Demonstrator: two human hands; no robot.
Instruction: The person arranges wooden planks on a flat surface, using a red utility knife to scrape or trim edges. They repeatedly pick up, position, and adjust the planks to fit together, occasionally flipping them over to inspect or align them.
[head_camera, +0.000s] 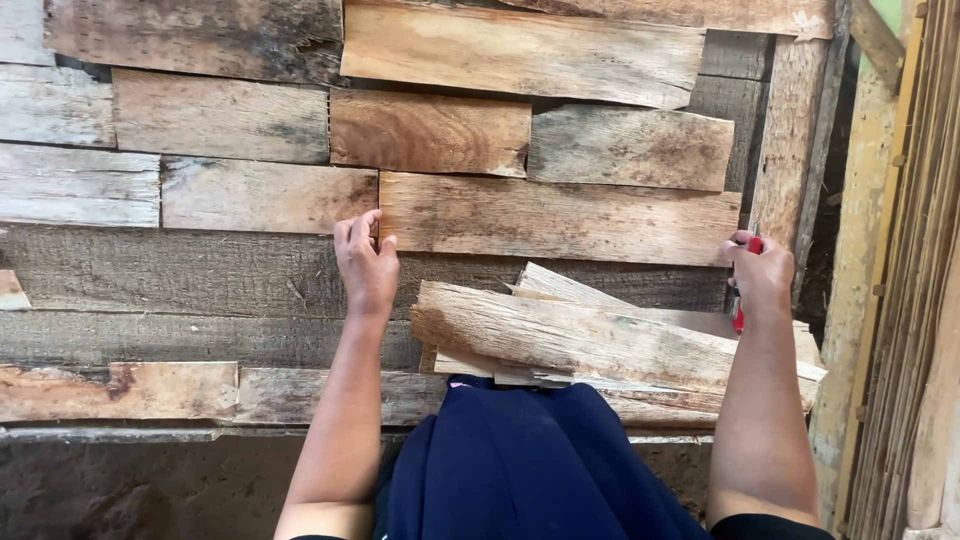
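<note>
Two hands on a wall of rough wood slats. Left hand (366, 262) has fingers bent, tips pressed on the left end of a brown slat (560, 218), nothing pinched. Right hand (762, 270) at that slat's right end, closed around a red-handled tool (741, 300); tool head hidden, kind unclear. Between the hands, just below, a loose stack of pale split slats (600, 335) lies tilted above a dark blue garment (520, 460). Bundled thin sticks (915, 300) right of the right hand.
</note>
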